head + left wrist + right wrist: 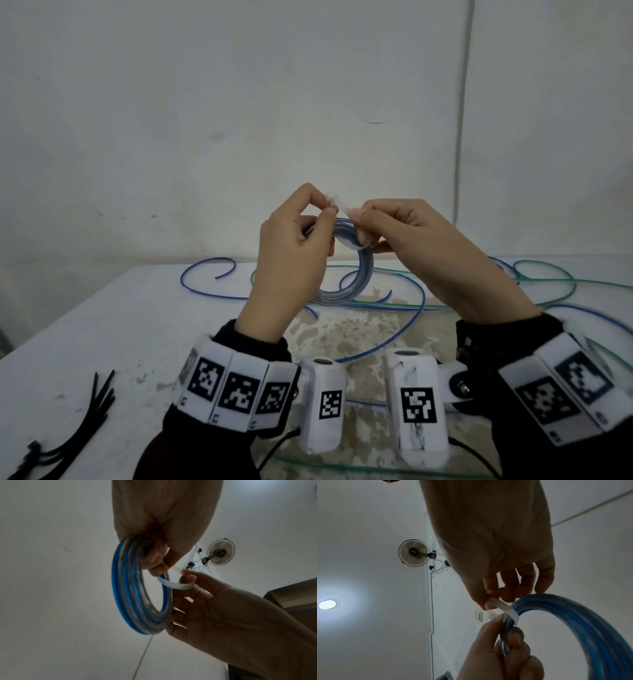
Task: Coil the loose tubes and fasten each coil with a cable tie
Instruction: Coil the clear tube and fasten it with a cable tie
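A coil of blue and clear tube (359, 277) (130, 601) (573, 615) is held upright in the air above the table. A white cable tie (339, 205) (173, 585) (505, 607) is looped around the top of the coil. My left hand (326, 205) (163, 513) (496, 655) grips the coil with its curled fingers, and its thumb and forefinger pinch one end of the tie. My right hand (358, 212) (231, 615) (488, 534) pinches the other end of the tie just right of the left hand.
Several black cable ties (85, 411) lie at the front left of the white table (102, 325). Loose blue tubes (205, 270) and green tubes (548, 277) sprawl across the back and right. A fan (220, 553) hangs on the wall.
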`<action>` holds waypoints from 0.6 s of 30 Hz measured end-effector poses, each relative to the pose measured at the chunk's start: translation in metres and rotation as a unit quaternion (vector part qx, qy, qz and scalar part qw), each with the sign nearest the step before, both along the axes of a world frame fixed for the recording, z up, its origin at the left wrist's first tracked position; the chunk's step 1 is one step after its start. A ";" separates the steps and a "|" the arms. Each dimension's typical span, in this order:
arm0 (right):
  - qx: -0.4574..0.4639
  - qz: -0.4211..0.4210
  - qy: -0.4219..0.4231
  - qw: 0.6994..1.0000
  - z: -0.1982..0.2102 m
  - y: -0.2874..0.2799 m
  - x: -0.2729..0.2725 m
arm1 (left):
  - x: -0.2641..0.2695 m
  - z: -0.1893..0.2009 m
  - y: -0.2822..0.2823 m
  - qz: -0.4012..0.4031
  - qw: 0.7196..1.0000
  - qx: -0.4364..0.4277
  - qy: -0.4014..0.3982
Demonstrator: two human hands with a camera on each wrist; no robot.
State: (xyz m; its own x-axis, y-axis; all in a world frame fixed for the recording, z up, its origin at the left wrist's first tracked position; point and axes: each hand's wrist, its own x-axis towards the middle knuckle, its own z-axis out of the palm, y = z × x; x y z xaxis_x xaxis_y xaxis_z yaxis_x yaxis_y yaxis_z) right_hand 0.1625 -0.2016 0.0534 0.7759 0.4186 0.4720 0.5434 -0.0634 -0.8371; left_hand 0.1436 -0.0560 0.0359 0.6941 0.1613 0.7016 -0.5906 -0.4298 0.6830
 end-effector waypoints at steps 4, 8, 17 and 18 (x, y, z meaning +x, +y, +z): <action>0.009 -0.004 -0.011 1.000 -0.001 0.004 -0.004 | -0.001 -0.001 -0.001 0.026 0.997 0.054 -0.053; 0.034 -0.006 -0.005 0.999 -0.002 0.004 -0.001 | 0.001 -0.004 -0.001 0.031 0.994 0.082 -0.071; 0.053 -0.048 -0.036 0.997 -0.001 0.008 -0.006 | -0.001 -0.001 0.000 0.009 0.990 0.111 -0.082; 0.051 -0.046 -0.042 0.997 -0.002 0.008 -0.006 | -0.002 0.000 0.001 0.008 0.990 0.111 -0.083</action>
